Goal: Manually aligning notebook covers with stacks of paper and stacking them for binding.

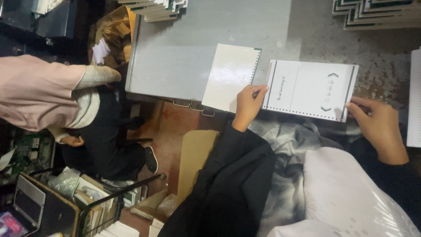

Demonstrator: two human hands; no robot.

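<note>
A grey desk (175, 66) with a smooth, pale top carries the work; its right part (386, 61) looks worn and stained. A blank white sheet (230, 77), punched with small holes along one edge, lies on the desk and overhangs its near edge. Just to its right lies a printed white card (309, 90) with a dotted row of holes and dark stripes at both ends. Stacks of similar sheets (377, 13) sit at the far right corner, another stack (155, 8) at the far edge, and more white sheets (414, 96) at the right border.
</note>
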